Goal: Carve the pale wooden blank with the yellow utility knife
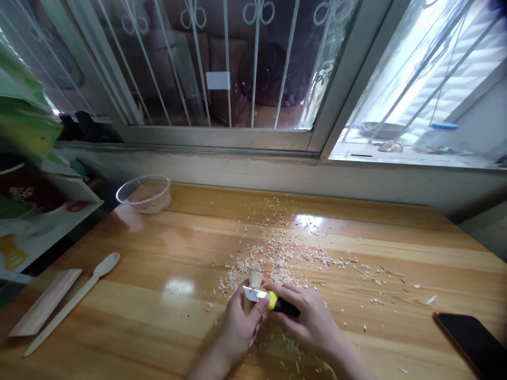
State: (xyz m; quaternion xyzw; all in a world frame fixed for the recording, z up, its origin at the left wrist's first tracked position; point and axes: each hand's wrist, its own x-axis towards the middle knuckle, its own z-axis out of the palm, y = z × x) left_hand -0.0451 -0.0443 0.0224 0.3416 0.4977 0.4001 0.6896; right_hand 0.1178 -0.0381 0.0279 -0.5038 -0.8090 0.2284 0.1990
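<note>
Held wooden piece [256,278] in left hand [242,319], gripped yellow-black knife [272,300] in right hand [309,314]; probably risked nicking left thumb [259,307] beside blade [251,293] by pushing too hard

The counter [154,322] is surfaced in smooth, glossy wood — light is mirrored in it. Shiny metal is seen in the knife blade [253,294]; matt, bare-looking wood in the held piece [255,278] and the spoon [68,310]. The bowl [161,202] appears made of clear plastic.
</note>
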